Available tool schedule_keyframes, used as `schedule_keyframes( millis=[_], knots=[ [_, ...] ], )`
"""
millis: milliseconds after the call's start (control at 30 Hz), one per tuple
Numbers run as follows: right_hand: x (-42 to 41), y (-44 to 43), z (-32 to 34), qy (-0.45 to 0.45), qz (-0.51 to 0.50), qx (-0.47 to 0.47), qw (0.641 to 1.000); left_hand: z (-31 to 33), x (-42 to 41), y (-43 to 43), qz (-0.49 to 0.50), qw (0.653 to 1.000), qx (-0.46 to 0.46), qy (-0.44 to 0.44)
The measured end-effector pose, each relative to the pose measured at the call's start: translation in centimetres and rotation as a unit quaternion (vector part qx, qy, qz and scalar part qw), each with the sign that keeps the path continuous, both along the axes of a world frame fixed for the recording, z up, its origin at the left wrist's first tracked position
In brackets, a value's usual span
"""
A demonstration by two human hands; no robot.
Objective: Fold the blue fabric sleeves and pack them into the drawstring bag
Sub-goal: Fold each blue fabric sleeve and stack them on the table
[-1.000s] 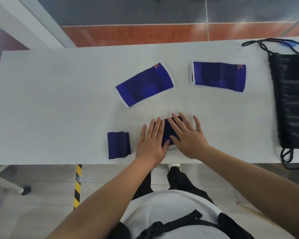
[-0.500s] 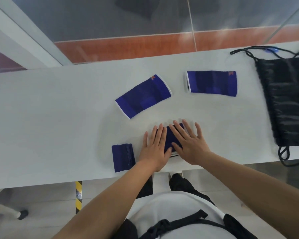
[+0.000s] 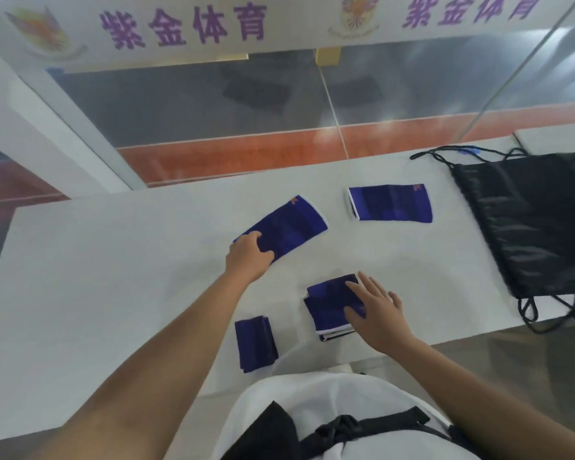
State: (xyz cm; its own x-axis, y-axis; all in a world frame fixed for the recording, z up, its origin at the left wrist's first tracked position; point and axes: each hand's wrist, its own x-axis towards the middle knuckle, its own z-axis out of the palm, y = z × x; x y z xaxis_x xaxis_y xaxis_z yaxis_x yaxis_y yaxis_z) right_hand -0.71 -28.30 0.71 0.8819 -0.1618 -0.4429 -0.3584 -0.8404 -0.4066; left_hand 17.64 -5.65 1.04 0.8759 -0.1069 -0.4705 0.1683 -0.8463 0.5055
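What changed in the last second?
The left hand left the freshly folded sleeve and reached forward to grip the near end of the slanted unfolded sleeve. The right hand stays flat on the folded one. The small folded sleeve, far sleeve and drawstring bag have not moved.

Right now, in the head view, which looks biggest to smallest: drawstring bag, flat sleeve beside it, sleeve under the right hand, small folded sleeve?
1. Drawstring bag.
2. Flat sleeve beside it and folded sleeve under the right hand: about alike; the folded one is nearer and partly covered, so unranked.
3. Small folded sleeve.
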Motion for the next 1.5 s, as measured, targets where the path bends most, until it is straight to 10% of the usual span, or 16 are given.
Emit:
schedule_keyframes(
  millis=[533, 1000, 1500],
  knots=[
    [-6.2, -1.7, 3.8, 0.007, -0.165, 0.046, 0.985, -3.1, 6.5, -3.2, -0.115, 0.989, 0.081, -0.034],
    [-0.5, -5.5, 5.6, -0.079, -0.237, 0.191, 0.949, 4.6, 3.2, -5.6, 0.047, 0.976, -0.211, 0.038],
    [3.3, -11.4, 10.0, -0.130, -0.030, 0.313, 0.940, 16.5, -8.3, -14.6, 0.005, 0.952, -0.289, -0.102]
  ],
)
